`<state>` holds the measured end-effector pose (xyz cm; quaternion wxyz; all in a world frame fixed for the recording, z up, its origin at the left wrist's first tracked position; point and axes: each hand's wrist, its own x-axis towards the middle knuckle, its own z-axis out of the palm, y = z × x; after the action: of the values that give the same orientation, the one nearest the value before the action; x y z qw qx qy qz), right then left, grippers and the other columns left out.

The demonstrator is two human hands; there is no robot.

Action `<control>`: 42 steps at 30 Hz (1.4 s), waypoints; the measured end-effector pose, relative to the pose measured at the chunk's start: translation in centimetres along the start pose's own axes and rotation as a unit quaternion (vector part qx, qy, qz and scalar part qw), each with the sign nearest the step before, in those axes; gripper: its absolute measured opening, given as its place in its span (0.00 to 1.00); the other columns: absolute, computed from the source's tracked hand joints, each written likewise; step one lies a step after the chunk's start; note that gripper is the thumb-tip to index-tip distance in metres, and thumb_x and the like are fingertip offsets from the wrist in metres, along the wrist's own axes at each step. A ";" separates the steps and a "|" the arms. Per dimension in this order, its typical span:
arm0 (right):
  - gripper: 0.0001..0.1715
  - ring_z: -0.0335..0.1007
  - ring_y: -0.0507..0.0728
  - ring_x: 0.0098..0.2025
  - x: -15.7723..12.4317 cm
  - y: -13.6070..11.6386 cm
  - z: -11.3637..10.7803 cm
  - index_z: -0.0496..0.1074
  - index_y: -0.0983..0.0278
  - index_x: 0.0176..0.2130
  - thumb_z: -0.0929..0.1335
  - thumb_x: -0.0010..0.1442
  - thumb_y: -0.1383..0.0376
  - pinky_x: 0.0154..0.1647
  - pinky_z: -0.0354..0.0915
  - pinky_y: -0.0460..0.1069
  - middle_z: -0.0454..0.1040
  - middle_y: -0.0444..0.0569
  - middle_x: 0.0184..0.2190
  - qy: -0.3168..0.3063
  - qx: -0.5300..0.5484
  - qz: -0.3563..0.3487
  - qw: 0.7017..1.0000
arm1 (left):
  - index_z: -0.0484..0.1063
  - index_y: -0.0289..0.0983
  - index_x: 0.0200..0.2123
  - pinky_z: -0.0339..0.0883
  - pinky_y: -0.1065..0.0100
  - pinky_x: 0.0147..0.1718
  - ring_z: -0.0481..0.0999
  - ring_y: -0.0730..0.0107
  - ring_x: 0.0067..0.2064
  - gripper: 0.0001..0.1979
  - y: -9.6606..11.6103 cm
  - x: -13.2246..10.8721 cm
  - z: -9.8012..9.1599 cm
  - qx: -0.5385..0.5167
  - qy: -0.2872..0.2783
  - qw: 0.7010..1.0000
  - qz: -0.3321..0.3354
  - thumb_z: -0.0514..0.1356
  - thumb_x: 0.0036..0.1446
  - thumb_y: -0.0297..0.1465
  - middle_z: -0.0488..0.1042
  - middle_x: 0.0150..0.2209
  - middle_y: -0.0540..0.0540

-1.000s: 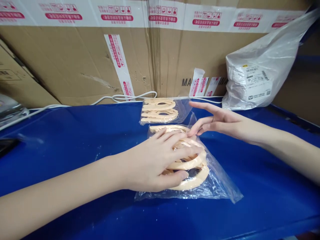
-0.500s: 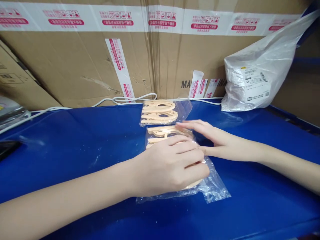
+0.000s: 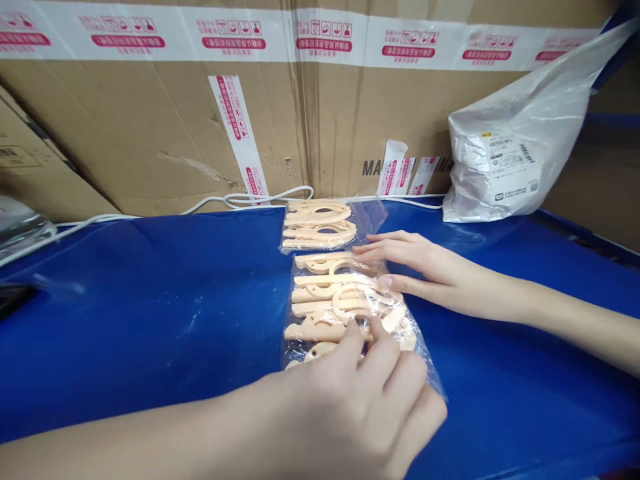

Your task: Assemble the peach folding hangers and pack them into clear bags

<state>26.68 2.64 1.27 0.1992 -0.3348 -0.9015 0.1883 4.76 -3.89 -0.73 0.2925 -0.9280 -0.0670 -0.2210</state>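
Observation:
A clear plastic bag (image 3: 320, 308) lies flat in front of me, holding several beige pieces that look like folding hangers. Over its near part is my left hand (image 3: 365, 393), its fingers curled down and closed on the plastic, with the tips hidden in part. My right hand (image 3: 420, 263) lies at the bag's far right edge, fingers stretched out and thumb apart, the tips touching the plastic. Just beyond sits a second clear bag (image 3: 320, 225) with similar beige hangers, untouched by either hand.
Blue sheeting (image 3: 150, 300) covers the table. Large cardboard boxes (image 3: 165, 127) stand along the back, with a white cable (image 3: 250, 200) at their foot. A white plastic parcel bag (image 3: 510, 153) leans at the back right. A dark object (image 3: 15, 300) lies at the left edge.
My left hand has moved toward me over the bag, uncovering more of the hangers. The near end of the bag is now hidden beneath it. My right hand has barely shifted.

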 end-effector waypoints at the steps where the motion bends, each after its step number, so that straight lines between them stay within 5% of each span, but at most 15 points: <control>1: 0.20 0.63 0.63 0.59 -0.1 -0.2 -0.3 0.71 0.57 0.53 0.63 0.67 0.52 0.60 0.57 0.60 0.73 0.49 0.54 0.026 -0.020 0.011 0.999 | 0.72 0.35 0.34 0.71 0.64 0.30 0.77 0.62 0.33 0.05 0.0 -0.2 0.2 0.006 0.014 1.000 0.010 0.58 0.60 0.31 0.73 0.30 0.47; 5: 0.21 0.71 0.59 0.34 -1.0 -0.3 -1.0 0.73 0.60 0.30 0.65 0.64 0.48 0.36 0.64 0.53 0.76 0.48 0.29 0.098 -0.044 0.151 0.983 | 0.70 0.37 0.30 0.68 0.67 0.25 0.77 0.63 0.31 0.06 -0.6 -0.9 1.1 0.023 0.064 0.997 0.020 0.59 0.58 0.32 0.72 0.27 0.48; 8: 0.25 0.67 0.54 0.24 -1.5 -0.4 -0.8 0.75 0.62 0.29 0.65 0.61 0.45 0.23 0.61 0.49 0.75 0.47 0.23 -0.004 0.119 0.262 0.958 | 0.68 0.38 0.28 0.65 0.69 0.23 0.74 0.67 0.28 0.06 -1.0 -0.9 1.6 0.021 0.096 0.995 0.019 0.58 0.58 0.30 0.71 0.26 0.49; 10: 0.25 0.66 0.53 0.21 -1.4 -1.0 -0.3 0.76 0.63 0.33 0.68 0.58 0.45 0.19 0.61 0.48 0.77 0.49 0.24 -0.067 0.269 0.322 0.905 | 0.67 0.39 0.26 0.62 0.70 0.19 0.70 0.70 0.24 0.07 -1.1 -0.8 1.8 -0.004 0.109 0.994 0.019 0.57 0.57 0.29 0.69 0.23 0.51; 13: 0.22 0.72 0.54 0.27 -0.9 -2.6 0.4 0.75 0.65 0.33 0.72 0.54 0.48 0.23 0.70 0.48 0.76 0.49 0.28 -0.067 0.379 0.353 0.853 | 0.65 0.39 0.23 0.54 0.70 0.14 0.63 0.72 0.19 0.08 -1.1 -0.5 1.9 -0.057 0.132 0.989 0.022 0.57 0.54 0.27 0.62 0.20 0.52; 19: 0.26 0.72 0.57 0.42 -0.4 -5.5 1.8 0.70 0.63 0.41 0.75 0.50 0.49 0.36 0.75 0.49 0.74 0.50 0.45 0.030 0.432 0.346 0.832 | 0.65 0.40 0.18 0.54 0.68 0.12 0.59 0.73 0.17 0.10 -1.5 -0.3 0.7 -0.135 0.135 0.982 0.005 0.57 0.48 0.24 0.63 0.17 0.53; 24: 0.39 0.74 0.59 0.41 -0.1 -7.2 3.4 0.63 0.62 0.46 0.78 0.43 0.49 0.33 0.73 0.49 0.75 0.50 0.40 0.071 0.487 0.384 0.782 | 0.64 0.41 0.16 0.57 0.68 0.15 0.60 0.72 0.20 0.12 -1.4 -0.6 0.2 -0.150 0.158 0.976 -0.019 0.60 0.45 0.22 0.64 0.16 0.54; 29: 0.35 0.76 0.59 0.44 0.0 -7.9 4.4 0.59 0.58 0.54 0.75 0.54 0.53 0.39 0.74 0.51 0.77 0.50 0.44 0.139 0.542 0.394 0.729 | 0.65 0.41 0.17 0.53 0.67 0.15 0.59 0.70 0.23 0.12 0.2 -1.1 1.3 -0.138 0.197 0.971 -0.008 0.60 0.47 0.23 0.63 0.20 0.53; 32: 0.32 0.76 0.59 0.49 -0.3 -7.8 4.5 0.63 0.56 0.56 0.75 0.55 0.59 0.49 0.73 0.53 0.76 0.48 0.50 0.116 0.582 0.346 0.727 | 0.67 0.41 0.17 0.57 0.67 0.17 0.61 0.71 0.26 0.13 0.7 -0.9 1.4 -0.121 0.193 0.974 -0.008 0.61 0.50 0.22 0.66 0.23 0.54; 36: 0.27 0.77 0.59 0.48 -1.0 -7.2 3.8 0.71 0.57 0.53 0.74 0.54 0.64 0.52 0.72 0.54 0.79 0.46 0.48 0.113 0.582 0.317 0.740 | 0.77 0.42 0.25 0.66 0.70 0.22 0.68 0.73 0.30 0.14 -0.6 -0.3 0.1 -0.102 0.132 0.977 0.136 0.56 0.63 0.29 0.74 0.29 0.55; 39: 0.23 0.80 0.60 0.38 -2.0 -5.9 1.4 0.75 0.55 0.50 0.74 0.53 0.63 0.41 0.77 0.53 0.82 0.48 0.40 0.152 0.543 0.342 0.752 | 0.78 0.40 0.36 0.73 0.69 0.42 0.72 0.69 0.44 0.18 -2.3 -0.9 -1.1 -0.191 0.097 0.975 0.062 0.48 0.67 0.28 0.78 0.41 0.52; 42: 0.17 0.81 0.64 0.33 -3.7 -3.2 -2.3 0.80 0.57 0.40 0.76 0.48 0.59 0.32 0.78 0.55 0.82 0.53 0.36 0.123 0.461 0.389 0.788 | 0.73 0.33 0.48 0.67 0.64 0.55 0.71 0.63 0.53 0.20 -4.3 -2.5 -1.8 -0.291 0.117 0.946 -0.084 0.46 0.69 0.38 0.76 0.48 0.41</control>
<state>28.64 -1.67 3.88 0.3489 -0.5463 -0.4690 0.5999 0.74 -1.41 1.64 -0.0039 -0.9315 -0.0430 -0.3613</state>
